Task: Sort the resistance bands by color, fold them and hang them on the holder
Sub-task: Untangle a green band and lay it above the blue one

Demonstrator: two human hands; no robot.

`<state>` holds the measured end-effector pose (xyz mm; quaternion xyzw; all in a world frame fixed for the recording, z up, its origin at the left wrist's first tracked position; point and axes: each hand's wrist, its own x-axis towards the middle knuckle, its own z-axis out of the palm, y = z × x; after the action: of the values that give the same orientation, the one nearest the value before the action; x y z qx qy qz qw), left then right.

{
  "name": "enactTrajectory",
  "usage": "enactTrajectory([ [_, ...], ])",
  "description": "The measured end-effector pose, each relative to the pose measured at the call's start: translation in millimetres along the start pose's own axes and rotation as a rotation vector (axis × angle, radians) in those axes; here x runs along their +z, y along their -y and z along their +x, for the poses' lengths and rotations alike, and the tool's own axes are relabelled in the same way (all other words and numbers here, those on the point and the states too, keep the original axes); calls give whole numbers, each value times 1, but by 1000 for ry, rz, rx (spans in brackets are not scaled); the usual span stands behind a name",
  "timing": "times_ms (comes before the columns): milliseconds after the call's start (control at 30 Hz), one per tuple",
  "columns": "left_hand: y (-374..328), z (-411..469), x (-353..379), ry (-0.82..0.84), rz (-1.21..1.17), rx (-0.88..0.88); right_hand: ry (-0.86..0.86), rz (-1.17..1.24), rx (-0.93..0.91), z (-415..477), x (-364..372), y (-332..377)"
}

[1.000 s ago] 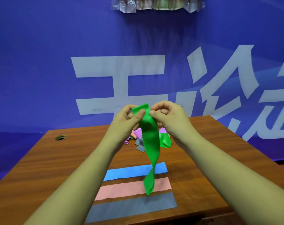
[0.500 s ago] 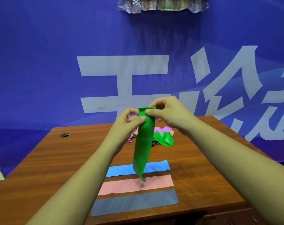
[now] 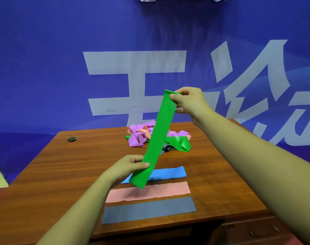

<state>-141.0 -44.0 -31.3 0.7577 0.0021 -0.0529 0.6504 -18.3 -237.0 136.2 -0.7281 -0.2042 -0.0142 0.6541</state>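
The right hand (image 3: 190, 101) was raised and reached forward, and its thumb and fingers pinched the top end of the green band (image 3: 159, 135). The left hand (image 3: 126, 167) was lower and nearer to the body, and it pinched the same band close to its lower end. Both forearms were bare and stretched forward.

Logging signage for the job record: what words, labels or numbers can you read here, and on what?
"干" or "于", foot hidden: first large white character on the blue backdrop wall.
Second white character: cropped, unreadable.
Coloured resistance bands, brown wooden table: no text.
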Motion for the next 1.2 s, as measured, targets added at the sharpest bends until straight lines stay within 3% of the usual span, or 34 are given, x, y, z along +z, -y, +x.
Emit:
enactTrajectory([
  [267,22,-7,-41,-112,-121,-48,-185,76,201,13,-20,-63],
  [400,40,-3,-61,-341,-180,-135,-222,174,354,-1,-22,-112],
  [533,53,6,-72,-567,-252,-184,-199,87,470,-16,-18,-160],
  [733,68,20,-87,-734,23,-208,-123,-6,578,-22,-1,-215],
  [967,92,34,-92,-740,423,-167,-96,-432,373,-11,16,-252],
  [1200,109,49,-82,-755,575,-158,-73,-697,252,-6,19,-287],
])
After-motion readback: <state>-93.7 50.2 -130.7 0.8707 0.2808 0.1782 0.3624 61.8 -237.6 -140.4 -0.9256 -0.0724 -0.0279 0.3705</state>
